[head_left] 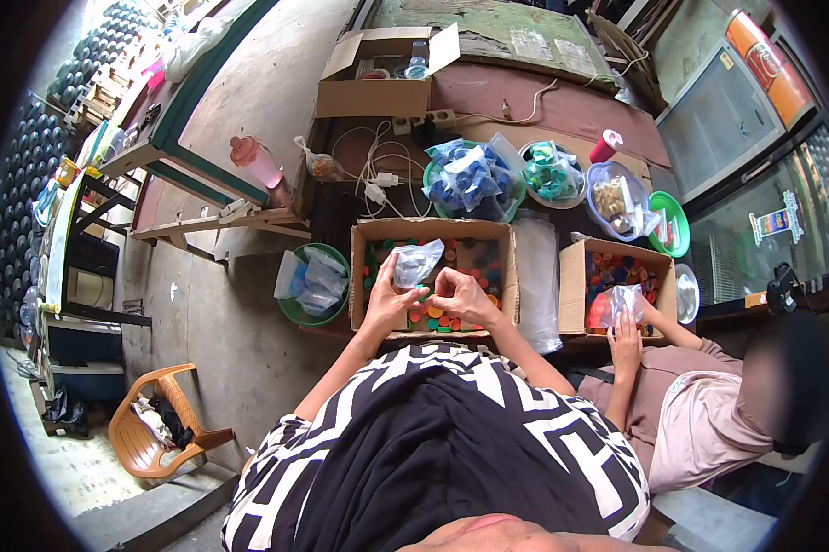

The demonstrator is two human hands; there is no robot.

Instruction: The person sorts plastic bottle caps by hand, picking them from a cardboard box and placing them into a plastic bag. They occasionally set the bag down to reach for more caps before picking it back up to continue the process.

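Note:
A clear plastic bag [418,263] is held by my left hand [394,296], its fingers closed round the bag's left side, above an open cardboard box [435,229]. Inside the box lie several small caps [444,322] in red, orange, green and blue. Just right of the bag is my right hand [459,296], thumb and forefinger pinched together near the bag's lower edge. What that pinch holds, if anything, is too small to tell. A small green piece shows by my left fingertips.
A co-worker's hands hold a bag [617,305] over a second box of caps [573,287] at right. Bowls of bagged blue [474,179] and green pieces [552,173] stand behind. A green basin [297,311] is at left, an orange chair [129,432] lower left.

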